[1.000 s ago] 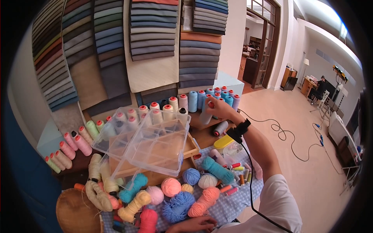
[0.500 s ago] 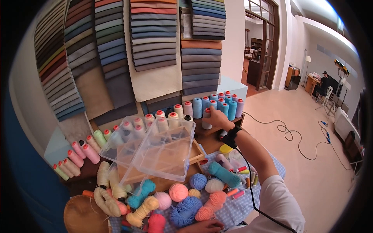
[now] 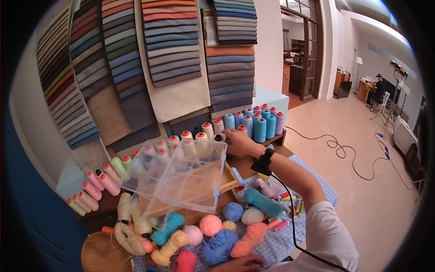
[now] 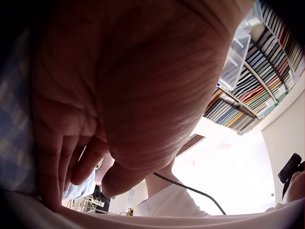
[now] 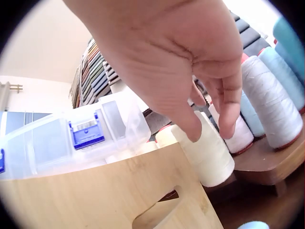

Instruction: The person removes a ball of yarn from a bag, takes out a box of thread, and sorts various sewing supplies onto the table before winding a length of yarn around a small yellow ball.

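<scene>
My right hand is at the front of the thread row, its thumb and fingers round the upper part of a cream thread cone. In the head view its black tip shows beside my fingertips. A pale grey cone with a red core stands on the shelf to the right. Just behind my fingers is a pale lilac cone. My left hand rests low at the front edge of the checked cloth, holding nothing, its fingers loosely bent in the left wrist view.
A clear divided box lies over a wooden tray left of my right hand. Yarn balls and skeins crowd the checked cloth. Blue cones stand at the shelf's right end. A black cable hangs from my right wrist.
My right hand has set the pale grey cone upright at the shelf front, let it go and moved left to the cream cone. The left hand stays in place.
</scene>
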The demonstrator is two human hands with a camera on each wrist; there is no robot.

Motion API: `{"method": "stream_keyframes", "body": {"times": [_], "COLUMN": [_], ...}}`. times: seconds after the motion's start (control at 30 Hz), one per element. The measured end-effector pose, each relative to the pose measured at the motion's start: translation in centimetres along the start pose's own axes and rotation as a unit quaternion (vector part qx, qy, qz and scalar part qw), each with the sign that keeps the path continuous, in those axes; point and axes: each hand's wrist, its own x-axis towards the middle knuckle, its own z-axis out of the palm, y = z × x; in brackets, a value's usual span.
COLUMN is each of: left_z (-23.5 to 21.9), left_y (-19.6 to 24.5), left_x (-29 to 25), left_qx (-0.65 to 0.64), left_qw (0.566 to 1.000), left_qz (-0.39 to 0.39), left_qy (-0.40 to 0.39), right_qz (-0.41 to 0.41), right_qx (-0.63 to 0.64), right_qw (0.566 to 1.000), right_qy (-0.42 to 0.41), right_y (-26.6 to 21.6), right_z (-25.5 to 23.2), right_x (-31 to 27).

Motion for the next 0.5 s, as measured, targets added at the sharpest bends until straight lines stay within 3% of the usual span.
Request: {"method": "stream_keyframes", "body": {"times": [0.13, 0.17, 0.27, 0.33, 0.5], "left_z": [-0.4, -0.3, 0.2, 0.2, 0.1], "left_y": [-0.5, -0.2, 1.7, 1.8, 1.3], "left_x": [0.3, 0.3, -0.2, -0.3, -0.1], "left_qx": [0.011, 0.026, 0.040, 0.038, 0.041], "left_qw": [1.000, 1.000, 0.999, 0.999, 0.999], "left_qz": [0.000, 0.005, -0.007, -0.022, -0.021], "left_qy": [-0.002, -0.011, -0.017, -0.014, -0.014], "right_qz": [-0.019, 0.035, 0.038, 0.014, 0.066], "right_qx": [0.106, 0.145, 0.114, 0.120, 0.095], "right_qw": [0.993, 0.986, 0.989, 0.991, 0.993], "right_qy": [-0.057, -0.079, -0.089, -0.060, 0.027], "right_y": [-1.2, -1.7, -0.2, 2.2, 1.5], "right_z": [-0.1, -0.1, 1.1, 3.2, 4.1], "right_x": [1.2, 1.4, 3.0, 4.5, 4.8]}}
